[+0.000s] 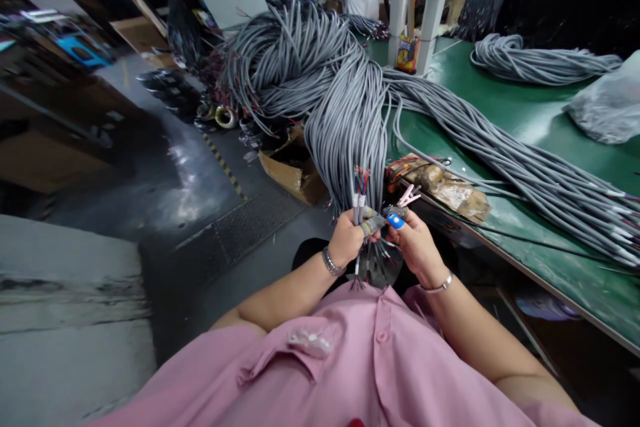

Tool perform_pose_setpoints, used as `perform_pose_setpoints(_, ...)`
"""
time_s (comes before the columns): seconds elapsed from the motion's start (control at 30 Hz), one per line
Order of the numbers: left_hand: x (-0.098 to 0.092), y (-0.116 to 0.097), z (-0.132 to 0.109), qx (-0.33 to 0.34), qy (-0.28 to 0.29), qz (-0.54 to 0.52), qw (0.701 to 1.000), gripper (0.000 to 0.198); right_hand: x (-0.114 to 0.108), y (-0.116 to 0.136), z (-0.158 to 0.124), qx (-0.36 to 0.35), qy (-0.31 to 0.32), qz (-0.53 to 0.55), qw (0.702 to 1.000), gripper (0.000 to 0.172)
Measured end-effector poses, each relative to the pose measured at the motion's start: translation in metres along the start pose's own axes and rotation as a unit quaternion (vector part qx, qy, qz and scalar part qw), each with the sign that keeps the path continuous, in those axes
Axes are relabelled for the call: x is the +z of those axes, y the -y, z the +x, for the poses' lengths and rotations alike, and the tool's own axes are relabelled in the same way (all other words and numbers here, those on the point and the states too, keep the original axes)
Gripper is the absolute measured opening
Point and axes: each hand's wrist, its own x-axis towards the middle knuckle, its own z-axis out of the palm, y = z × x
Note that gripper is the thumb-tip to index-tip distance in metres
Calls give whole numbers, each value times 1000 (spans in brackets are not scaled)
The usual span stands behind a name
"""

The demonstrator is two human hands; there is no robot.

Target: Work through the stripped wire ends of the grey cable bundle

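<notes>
Left hand [345, 240] fisted round cable ends [360, 190], coloured wires up. Right hand [415, 247] curled, pinching pink tool [409, 197]. Best: grip near tips, ends level, cable bundle [350, 113] slack off tabletop [525, 113].

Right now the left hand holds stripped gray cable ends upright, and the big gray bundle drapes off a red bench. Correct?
Not quite: the bench is green, not red. The head view shows it. The rest stands: the left hand holds stripped gray cable ends upright in its grip, and the big gray bundle drapes off the bench edge.
</notes>
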Motion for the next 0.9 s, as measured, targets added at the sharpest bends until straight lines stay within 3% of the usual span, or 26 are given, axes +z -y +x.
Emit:
perform_pose_setpoints(0.17,-1,0,1,-12,27,16,999,33,8,0,4,4,41,61,997,19)
perform_pose_setpoints(0.4,-3,5,2,-13,25,8,1000,32,5,-7,5,-20,-29,39,999,21)
perform_pose_setpoints(0.63,-2,5,1,4,7,-15,1000,30,5,-14,2,-23,-38,78,996,19)
perform_pose_setpoints(0.77,-3,2,2,-1,21,-41,999,30,4,-13,3,20,2,135,991,17)
perform_pose_setpoints(0.9,-12,-1,3,-17,89,-29,995,31,-2,-10,7,97,55,173,979,18)
